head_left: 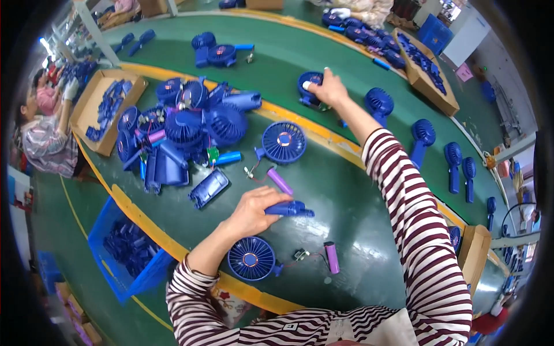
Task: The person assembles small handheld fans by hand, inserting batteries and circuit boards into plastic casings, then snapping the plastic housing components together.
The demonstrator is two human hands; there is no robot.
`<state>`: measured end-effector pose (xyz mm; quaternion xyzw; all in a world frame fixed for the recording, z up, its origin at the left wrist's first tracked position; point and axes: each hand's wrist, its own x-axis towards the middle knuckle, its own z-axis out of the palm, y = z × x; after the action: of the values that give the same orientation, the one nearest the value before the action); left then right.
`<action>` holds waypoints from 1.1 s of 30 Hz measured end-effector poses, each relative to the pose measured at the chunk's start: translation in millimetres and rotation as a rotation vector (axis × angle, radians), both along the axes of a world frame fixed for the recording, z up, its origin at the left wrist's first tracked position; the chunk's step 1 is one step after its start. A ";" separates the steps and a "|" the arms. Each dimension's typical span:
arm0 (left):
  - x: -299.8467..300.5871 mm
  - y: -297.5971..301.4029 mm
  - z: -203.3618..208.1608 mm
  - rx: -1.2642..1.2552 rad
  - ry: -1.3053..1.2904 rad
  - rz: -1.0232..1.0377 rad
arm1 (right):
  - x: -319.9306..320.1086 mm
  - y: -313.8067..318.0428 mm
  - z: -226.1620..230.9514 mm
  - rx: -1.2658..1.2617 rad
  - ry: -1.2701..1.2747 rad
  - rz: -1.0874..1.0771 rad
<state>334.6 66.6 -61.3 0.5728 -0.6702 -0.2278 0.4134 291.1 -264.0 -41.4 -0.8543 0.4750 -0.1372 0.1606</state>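
Observation:
My left hand (253,211) is closed round a blue plastic handle shell (291,209) above the green table. Out on the green belt, my right hand (330,91) grips a blue handheld fan (310,81) with thumb and fingers; white covers sit on its fingertips. Just below my left hand lies a round blue fan head (251,258), wired to a small circuit board (301,254) and a purple battery cell (331,257). Beyond that hand are another fan head (284,142), a second purple cell (280,181) and a loose handle shell (209,188).
A heap of blue fan parts (184,124) covers the table's left side. Beside it stands a cardboard box (130,95) of blue pieces; a blue crate (124,288) is lower left. Several finished-looking fans (423,134) line the belt. Another cardboard box (450,106) stands far right. A co-worker (49,135) sits at left.

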 end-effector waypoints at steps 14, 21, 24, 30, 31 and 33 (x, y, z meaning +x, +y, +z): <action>-31.2 111.1 20.3 -0.186 0.456 0.750 | -188.7 101.5 48.7 0.247 -0.881 -0.058; -104.8 88.5 -5.2 -0.361 -0.127 0.720 | -327.2 163.7 73.4 0.368 -1.263 -0.065; -112.0 28.1 0.5 -0.412 -0.122 0.730 | -367.3 197.7 80.3 0.458 -1.242 -0.014; -103.8 -72.5 0.1 -0.510 -0.269 0.730 | -422.5 247.1 61.5 0.361 -1.164 -0.154; -102.6 -81.0 -0.9 -0.503 -0.271 0.728 | -429.7 254.5 58.5 0.356 -1.148 -0.162; -108.9 -87.5 13.6 -0.321 -0.307 0.724 | -439.1 262.9 49.0 0.236 -1.039 -0.190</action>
<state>225.7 -20.8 -47.8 0.7269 -0.5065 0.1274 0.4459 -148.0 -1.1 7.7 -0.6034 0.4203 -0.5014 0.4559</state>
